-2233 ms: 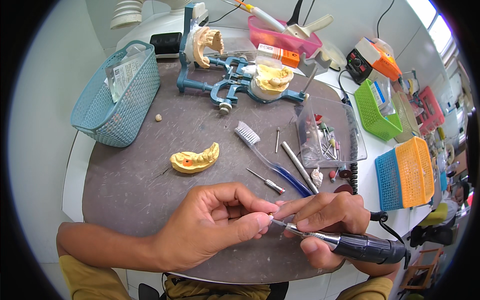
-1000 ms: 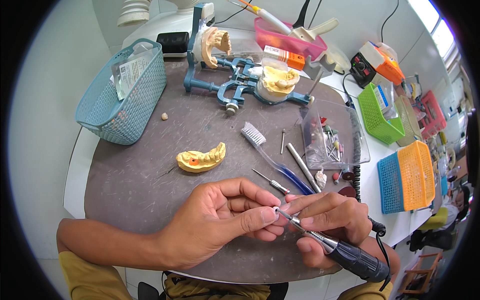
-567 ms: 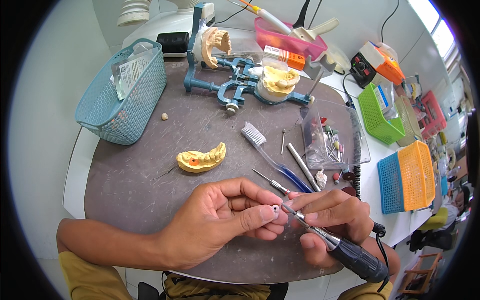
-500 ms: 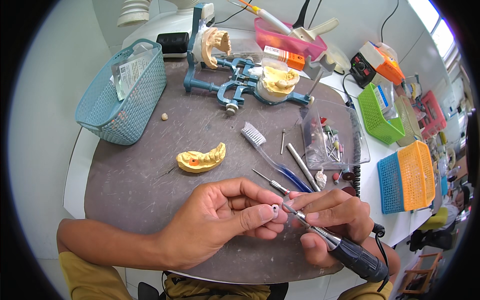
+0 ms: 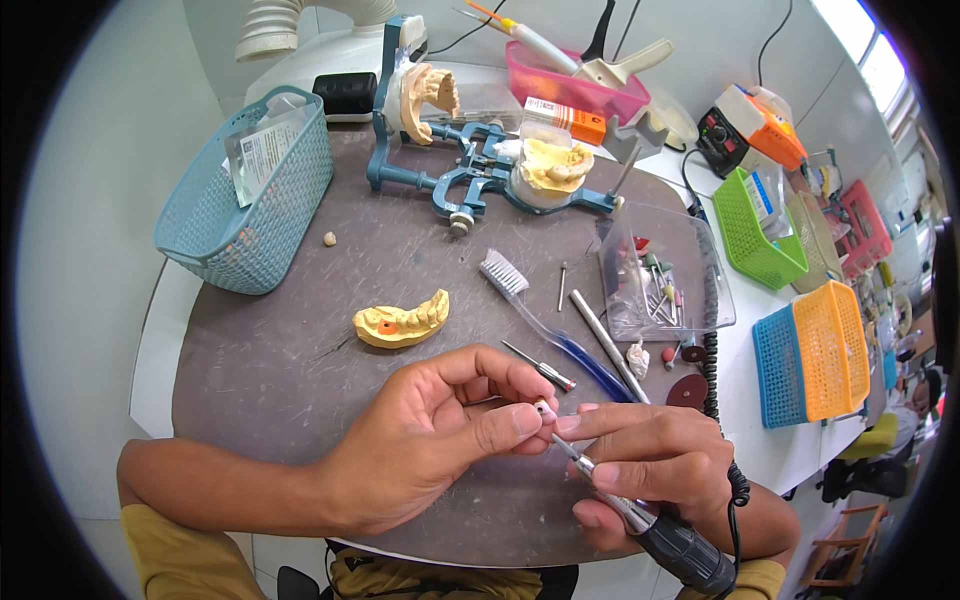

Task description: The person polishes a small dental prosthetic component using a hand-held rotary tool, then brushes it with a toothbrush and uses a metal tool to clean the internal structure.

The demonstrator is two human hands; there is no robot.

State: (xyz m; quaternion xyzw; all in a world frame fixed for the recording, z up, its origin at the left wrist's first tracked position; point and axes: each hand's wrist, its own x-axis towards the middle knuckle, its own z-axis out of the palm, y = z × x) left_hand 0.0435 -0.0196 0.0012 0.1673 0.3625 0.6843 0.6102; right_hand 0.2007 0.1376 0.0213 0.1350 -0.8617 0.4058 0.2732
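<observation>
Black ridged handpiece (image 5: pixel 655 532), white crown (image 5: pixel 545 411).

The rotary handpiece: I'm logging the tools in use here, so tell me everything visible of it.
The rotary handpiece is slender, with a shiny, metallic-looking front, a black rear body and a narrow gray tip. It is held slantwise in the right grip, rear toward the lower right, tip pointing up and left, just below the small pale piece in the left grip. Whether the tip is spinning cannot be told.

Bright light, window (image 5: pixel 846 24) glare upper right, black-rimmed fisheye bending
</observation>
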